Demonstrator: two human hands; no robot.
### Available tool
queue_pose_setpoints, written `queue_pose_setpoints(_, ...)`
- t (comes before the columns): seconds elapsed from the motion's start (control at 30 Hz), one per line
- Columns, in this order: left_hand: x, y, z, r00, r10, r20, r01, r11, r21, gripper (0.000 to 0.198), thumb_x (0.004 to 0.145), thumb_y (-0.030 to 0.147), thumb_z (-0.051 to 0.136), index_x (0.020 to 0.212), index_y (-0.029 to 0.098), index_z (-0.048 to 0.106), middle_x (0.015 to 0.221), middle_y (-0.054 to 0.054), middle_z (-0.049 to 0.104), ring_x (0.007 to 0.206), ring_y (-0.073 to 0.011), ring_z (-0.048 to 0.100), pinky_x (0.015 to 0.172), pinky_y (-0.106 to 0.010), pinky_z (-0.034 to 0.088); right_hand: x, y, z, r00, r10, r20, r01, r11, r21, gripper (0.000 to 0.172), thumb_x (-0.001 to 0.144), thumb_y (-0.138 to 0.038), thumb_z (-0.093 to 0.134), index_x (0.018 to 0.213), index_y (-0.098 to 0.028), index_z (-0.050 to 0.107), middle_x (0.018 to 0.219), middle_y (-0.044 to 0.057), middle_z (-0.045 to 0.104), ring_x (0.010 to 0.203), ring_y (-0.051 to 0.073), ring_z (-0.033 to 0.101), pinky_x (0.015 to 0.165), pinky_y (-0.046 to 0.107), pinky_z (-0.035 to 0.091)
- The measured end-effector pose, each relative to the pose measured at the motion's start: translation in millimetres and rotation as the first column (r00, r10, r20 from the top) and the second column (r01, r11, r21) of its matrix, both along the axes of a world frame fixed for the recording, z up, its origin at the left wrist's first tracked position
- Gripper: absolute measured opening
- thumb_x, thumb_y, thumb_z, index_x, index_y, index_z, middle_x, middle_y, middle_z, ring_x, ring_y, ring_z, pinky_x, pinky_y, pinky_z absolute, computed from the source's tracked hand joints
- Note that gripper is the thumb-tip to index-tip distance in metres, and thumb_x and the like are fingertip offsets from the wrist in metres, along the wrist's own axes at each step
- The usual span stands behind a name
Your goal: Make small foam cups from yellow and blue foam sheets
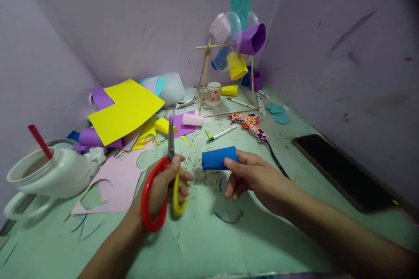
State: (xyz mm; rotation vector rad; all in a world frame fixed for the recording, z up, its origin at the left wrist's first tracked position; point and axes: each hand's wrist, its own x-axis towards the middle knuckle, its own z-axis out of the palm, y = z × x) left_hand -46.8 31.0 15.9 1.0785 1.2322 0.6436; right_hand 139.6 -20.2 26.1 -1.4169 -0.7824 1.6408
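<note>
while left grip (163,189) clasps scissors (163,165), blades forward, right grip (253,176) pinches blue roll (218,158) — forearms converging

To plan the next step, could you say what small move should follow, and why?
Probably open the scissors and bring the blue paper roll to the blades: the left hand holds them shut, pointing away, and the right hand holds the roll just beside.
</note>
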Motion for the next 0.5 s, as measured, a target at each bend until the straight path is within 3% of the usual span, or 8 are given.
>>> queue_pose_setpoints(0.07,-17,9,7.4,0.941,-0.033,-0.337,0.121,0.963,0.243,0.042,0.076,0.057,0.049,0.095,0.02,0.053,0.06,0.0,0.059,0.042,-0.0142,0.049,0.042,-0.026,0.036,3,4,-4.1,0.999,-0.047,-0.001,0.047,0.999,0.022,0.011,0.089,-0.02,0.045,0.088,-0.016,0.054,0.046,-0.003,0.06,0.038,0.009,0.057,0.038,0.016,0.044)
queue_pose_setpoints(0.1,-26,13,9.8,0.833,-0.046,-0.551,0.263,0.909,0.323,0.037,0.076,0.053,0.05,0.094,0.02,0.054,0.065,-0.002,0.061,0.052,-0.018,0.055,0.048,-0.027,0.038,4,5,-6.2,0.998,-0.06,-0.005,0.06,0.998,0.026,0.01,0.089,-0.019,0.045,0.087,-0.016,0.054,0.048,-0.003,0.06,0.038,0.009,0.057,0.038,0.016,0.044)
queue_pose_setpoints(0.17,-39,20,11.5,0.521,0.055,-0.852,0.451,0.829,0.33,0.032,0.078,0.05,0.048,0.09,0.022,0.055,0.073,-0.009,0.065,0.069,-0.0284,0.062,0.054,-0.031,0.038,4,8,-10.5,0.996,-0.082,-0.021,0.082,0.996,0.035,0.009,0.089,-0.019,0.045,0.086,-0.016,0.054,0.052,-0.003,0.061,0.038,0.008,0.057,0.037,0.016,0.044)
queue_pose_setpoints(0.23,-45,24,10.2,0.268,0.111,-0.957,0.546,0.801,0.245,0.03,0.08,0.049,0.042,0.088,0.023,0.055,0.079,-0.014,0.067,0.076,-0.0347,0.063,0.053,-0.032,0.035,3,10,-14.1,0.994,-0.1,-0.048,0.102,0.994,0.032,0.01,0.09,-0.019,0.045,0.085,-0.016,0.053,0.05,-0.003,0.06,0.038,0.009,0.058,0.036,0.015,0.044)
queue_pose_setpoints(0.3,-47,26,8.2,0.148,0.112,-0.983,0.6,0.78,0.179,0.029,0.081,0.047,0.039,0.09,0.024,0.055,0.081,-0.016,0.068,0.075,-0.0356,0.063,0.051,-0.032,0.033,2,10,-16.7,0.991,-0.112,-0.077,0.114,0.993,0.023,0.01,0.09,-0.02,0.044,0.087,-0.016,0.053,0.048,-0.004,0.058,0.038,0.009,0.058,0.036,0.015,0.044)
queue_pose_setpoints(0.37,-47,28,7.6,0.108,0.096,-0.989,0.651,0.745,0.143,0.028,0.081,0.045,0.04,0.09,0.024,0.056,0.081,-0.016,0.068,0.07,-0.0342,0.063,0.051,-0.032,0.032,1,8,-18.1,0.989,-0.114,-0.097,0.115,0.993,0.012,0.011,0.091,-0.02,0.043,0.09,-0.016,0.053,0.045,-0.004,0.058,0.036,0.009,0.057,0.035,0.015,0.043)
queue_pose_setpoints(0.43,-48,31,8.3,0.137,0.096,-0.986,0.671,0.724,0.164,0.027,0.078,0.045,0.045,0.089,0.023,0.058,0.08,-0.016,0.067,0.067,-0.033,0.061,0.052,-0.033,0.032,1,7,-18.3,0.986,-0.117,-0.116,0.118,0.993,0.007,0.012,0.091,-0.02,0.043,0.091,-0.016,0.054,0.046,-0.004,0.058,0.035,0.008,0.056,0.034,0.014,0.043)
queue_pose_setpoints(0.5,-48,31,9.2,0.358,0.101,-0.928,0.619,0.718,0.317,0.025,0.072,0.043,0.055,0.086,0.022,0.061,0.078,-0.014,0.066,0.067,-0.0313,0.059,0.055,-0.034,0.033,1,5,-17.6,0.982,-0.122,-0.142,0.124,0.992,0.009,0.012,0.09,-0.018,0.043,0.091,-0.016,0.055,0.049,-0.004,0.059,0.036,0.007,0.057,0.034,0.013,0.043)
